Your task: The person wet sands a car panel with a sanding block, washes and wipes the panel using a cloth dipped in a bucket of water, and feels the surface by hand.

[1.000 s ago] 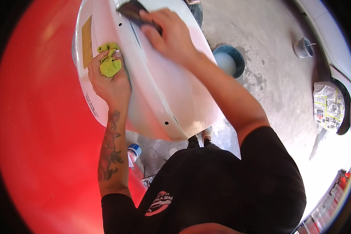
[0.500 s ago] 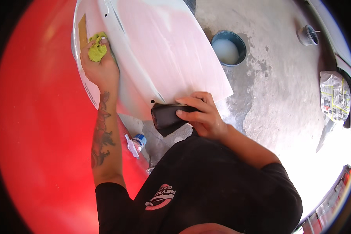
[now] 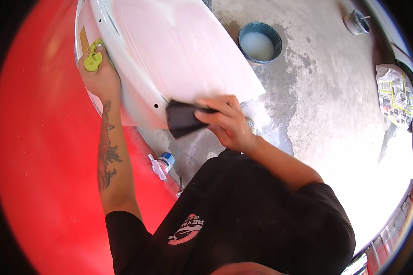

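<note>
A white curved vehicle panel fills the upper middle, with small dark holes and a tan strip along its left. My left hand grips a crumpled yellow-green cloth against the panel's left part. My right hand has its fingers over a dark, flat pad, possibly sandpaper, at the panel's near edge beside a hole. The pad and fingertips are smeared by motion, and what lies under the pad is hidden.
A large red surface spans the left. On the concrete floor stand a bucket of milky liquid, a grey pail and a small blue-labelled can. Another car's edge, with printed paper on it, runs along the right.
My right hand moved with the pad from the far end of the panel down to its near edge. My left hand still holds the cloth. The panel has shifted up and left in view.
</note>
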The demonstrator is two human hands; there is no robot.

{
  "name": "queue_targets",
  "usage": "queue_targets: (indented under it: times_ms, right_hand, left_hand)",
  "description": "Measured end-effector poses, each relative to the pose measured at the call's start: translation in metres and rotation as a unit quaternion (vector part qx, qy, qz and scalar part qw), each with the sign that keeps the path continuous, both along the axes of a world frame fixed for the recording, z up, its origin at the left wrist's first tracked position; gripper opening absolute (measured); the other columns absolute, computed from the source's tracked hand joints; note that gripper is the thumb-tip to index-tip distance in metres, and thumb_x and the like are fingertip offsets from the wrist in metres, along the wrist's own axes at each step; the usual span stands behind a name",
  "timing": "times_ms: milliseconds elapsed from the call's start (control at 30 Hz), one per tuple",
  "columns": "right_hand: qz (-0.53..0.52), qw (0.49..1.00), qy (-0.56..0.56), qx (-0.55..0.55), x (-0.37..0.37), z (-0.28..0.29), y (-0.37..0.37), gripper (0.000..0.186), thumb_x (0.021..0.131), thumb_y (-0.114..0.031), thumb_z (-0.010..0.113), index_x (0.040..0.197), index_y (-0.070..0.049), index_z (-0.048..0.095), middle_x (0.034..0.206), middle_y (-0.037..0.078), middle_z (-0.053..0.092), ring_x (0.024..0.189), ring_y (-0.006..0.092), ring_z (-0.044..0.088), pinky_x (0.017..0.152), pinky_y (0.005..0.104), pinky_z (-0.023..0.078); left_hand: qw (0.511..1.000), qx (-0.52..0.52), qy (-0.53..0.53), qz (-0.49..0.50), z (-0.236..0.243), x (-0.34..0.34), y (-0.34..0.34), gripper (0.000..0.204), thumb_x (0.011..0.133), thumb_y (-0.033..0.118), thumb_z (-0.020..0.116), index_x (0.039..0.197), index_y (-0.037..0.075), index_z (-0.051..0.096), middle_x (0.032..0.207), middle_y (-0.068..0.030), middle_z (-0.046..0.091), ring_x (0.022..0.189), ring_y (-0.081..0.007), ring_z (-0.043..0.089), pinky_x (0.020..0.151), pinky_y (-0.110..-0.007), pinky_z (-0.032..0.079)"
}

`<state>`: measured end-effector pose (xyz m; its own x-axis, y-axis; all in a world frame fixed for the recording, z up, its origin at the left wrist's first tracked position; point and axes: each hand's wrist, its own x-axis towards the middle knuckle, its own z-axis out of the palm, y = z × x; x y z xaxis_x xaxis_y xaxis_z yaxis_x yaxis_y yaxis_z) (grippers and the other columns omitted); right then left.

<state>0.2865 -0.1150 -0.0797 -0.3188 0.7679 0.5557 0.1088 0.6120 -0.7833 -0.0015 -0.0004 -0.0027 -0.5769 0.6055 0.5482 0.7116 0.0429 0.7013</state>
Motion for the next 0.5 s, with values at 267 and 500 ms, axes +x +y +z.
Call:
queue_targets:
  times_ms: [267,500]
  right_hand:
    - [-0.060,0.998,0.015,-0.005,-0.085,-0.004,0.235,0.031,0.089,-0.013,0.064,0.119,-0.008,0.069,0.096,0.015,0.071,0.076,0.0308,0.062,0.079,0.0380,0.050]
    - [-0.087,0.995,0.005,0.049,-0.039,-0.011,0.118,0.036,0.077,-0.004,0.069,0.112,-0.013,0.072,0.118,0.008,0.069,0.102,0.0308,0.062,0.087,0.0412,0.043]
  left_hand:
    - [1.000,0.000,-0.017,-0.012,0.003,0.004,0.001,0.034,0.092,0.025,0.072,0.112,-0.001,0.061,0.111,-0.0122,0.068,0.102,-0.0217,0.066,0.091,-0.032,0.051]
    - [0.998,0.030,-0.018,-0.044,0.005,0.010,-0.001,0.034,0.095,0.026,0.068,0.109,-0.004,0.060,0.101,-0.0085,0.068,0.092,-0.0161,0.062,0.085,-0.030,0.050]
